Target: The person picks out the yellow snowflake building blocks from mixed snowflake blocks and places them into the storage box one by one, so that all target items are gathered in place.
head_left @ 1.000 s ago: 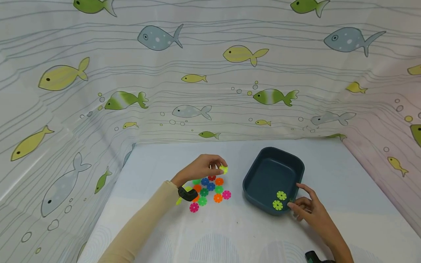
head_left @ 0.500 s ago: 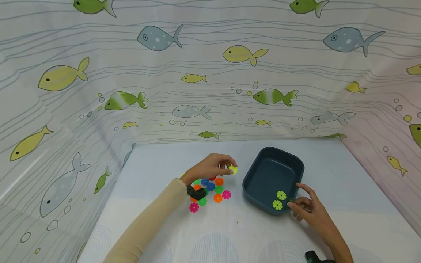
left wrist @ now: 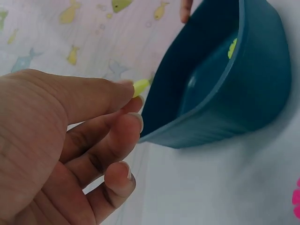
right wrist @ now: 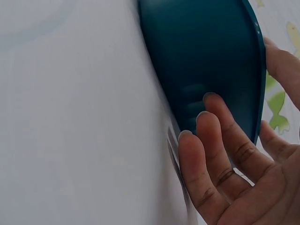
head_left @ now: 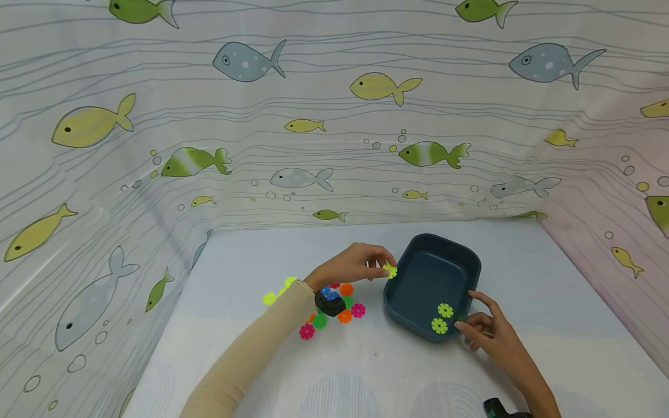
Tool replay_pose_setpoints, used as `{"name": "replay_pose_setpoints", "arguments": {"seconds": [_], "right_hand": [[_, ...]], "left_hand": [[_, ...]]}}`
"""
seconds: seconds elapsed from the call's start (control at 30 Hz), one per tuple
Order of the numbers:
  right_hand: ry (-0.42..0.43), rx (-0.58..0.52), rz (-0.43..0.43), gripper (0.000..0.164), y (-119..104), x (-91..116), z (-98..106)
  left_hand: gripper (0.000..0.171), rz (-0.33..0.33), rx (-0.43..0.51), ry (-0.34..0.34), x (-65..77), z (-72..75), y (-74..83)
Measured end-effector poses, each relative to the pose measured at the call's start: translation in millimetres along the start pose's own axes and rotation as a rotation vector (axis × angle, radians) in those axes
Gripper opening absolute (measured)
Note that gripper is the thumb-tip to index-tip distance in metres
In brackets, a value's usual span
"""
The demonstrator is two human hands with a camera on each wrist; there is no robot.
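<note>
Pinching one yellow disc (head_left: 391, 271) between thumb and fingertip of my left hand (head_left: 360, 264), I hold it at the left rim of the single blue tray (head_left: 428, 278); whether disc and rim touch, I cannot tell. The remaining left fingers curl loosely with gaps between them. My right hand (head_left: 488, 334) grips the tray on its right side, near the front corner: thumb and index finger at the rim, the other three bent against the outer wall.

Count inside the tray: two lime discs (head_left: 445, 310), next to each other near my right hand. Count on the table (head_left: 340, 360): two pink discs (head_left: 306, 331), two green discs (head_left: 319, 321), two orange discs (head_left: 346, 289) plus part of a third, two loose yellow discs (head_left: 269, 298) plus part of another. Blue and red also show in part (the dark wrist device (head_left: 330, 303) and my sleeve (head_left: 256, 342) block a full total).

Compared with half a second ago: the held disc has moved right, from short of the tray to its rim. The loose yellow discs show more fully. Right hand, tray and contents: unchanged.
</note>
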State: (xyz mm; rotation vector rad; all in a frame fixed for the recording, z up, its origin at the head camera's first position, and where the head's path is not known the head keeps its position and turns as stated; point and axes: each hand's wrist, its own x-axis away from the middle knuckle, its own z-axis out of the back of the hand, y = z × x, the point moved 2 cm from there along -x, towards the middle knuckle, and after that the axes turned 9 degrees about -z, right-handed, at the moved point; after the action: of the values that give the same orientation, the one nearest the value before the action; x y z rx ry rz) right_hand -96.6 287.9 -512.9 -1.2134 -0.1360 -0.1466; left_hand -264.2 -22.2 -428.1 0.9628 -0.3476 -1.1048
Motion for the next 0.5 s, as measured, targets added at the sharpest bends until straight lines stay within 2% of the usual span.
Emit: {"name": "replay_pose_setpoints", "arguments": {"seconds": [0.5], "right_hand": [[0.003, 0.0, -0.033, 0.083, 0.2, -1.4, -0.3]], "left_hand": [[0.022, -0.052, 0.005, -0.079, -36.3, -22.4, 1.1]]}}
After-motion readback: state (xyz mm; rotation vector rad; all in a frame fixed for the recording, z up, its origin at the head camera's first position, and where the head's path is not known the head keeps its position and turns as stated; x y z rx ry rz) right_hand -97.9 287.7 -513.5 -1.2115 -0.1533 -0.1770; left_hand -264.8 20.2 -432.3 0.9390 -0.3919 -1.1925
